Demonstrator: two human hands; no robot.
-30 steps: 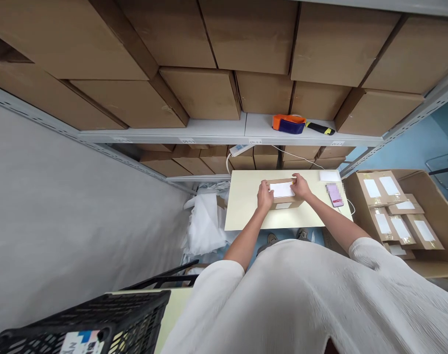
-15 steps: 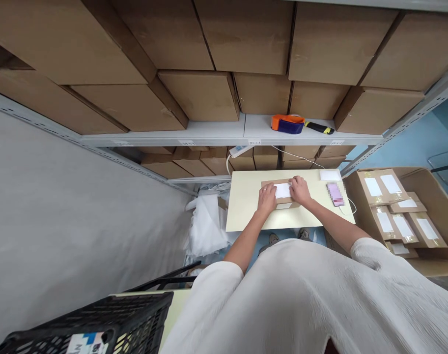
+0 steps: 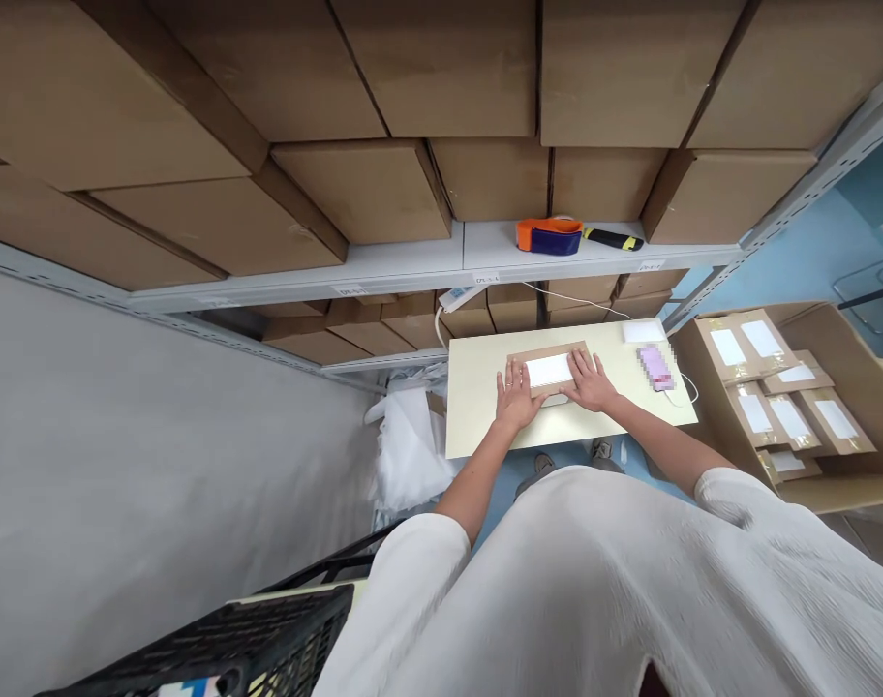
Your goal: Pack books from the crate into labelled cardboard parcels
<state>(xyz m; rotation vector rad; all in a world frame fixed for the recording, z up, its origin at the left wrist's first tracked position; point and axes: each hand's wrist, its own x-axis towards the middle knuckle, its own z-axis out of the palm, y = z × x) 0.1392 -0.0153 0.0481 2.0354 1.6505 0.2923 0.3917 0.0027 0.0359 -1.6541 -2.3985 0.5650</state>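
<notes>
A small cardboard box (image 3: 558, 350) lies on the pale yellow table (image 3: 477, 416), with a white label (image 3: 548, 371) on its top. My left hand (image 3: 515, 399) rests flat on the box at the label's left end, its fingers stretched out and a ring on one of them. At the label's right end my right hand (image 3: 591, 383) lies with its fingers spread on the box. Neither hand grips anything. Part of the box's near side shows between the two hands.
On the table's right are a phone (image 3: 655, 368) with a cable and a white block (image 3: 643, 332). A large carton (image 3: 840, 494) of labelled boxes stands at right. The shelf (image 3: 412, 259) ahead holds boxes, an orange-and-blue tape dispenser (image 3: 549, 235) and a cutter (image 3: 614, 238). A black crate (image 3: 289, 649) sits at lower left.
Both hands have gone from holding the box's ends with curled fingers to lying flat with fingers stretched over its top. The whole view has shifted slightly.
</notes>
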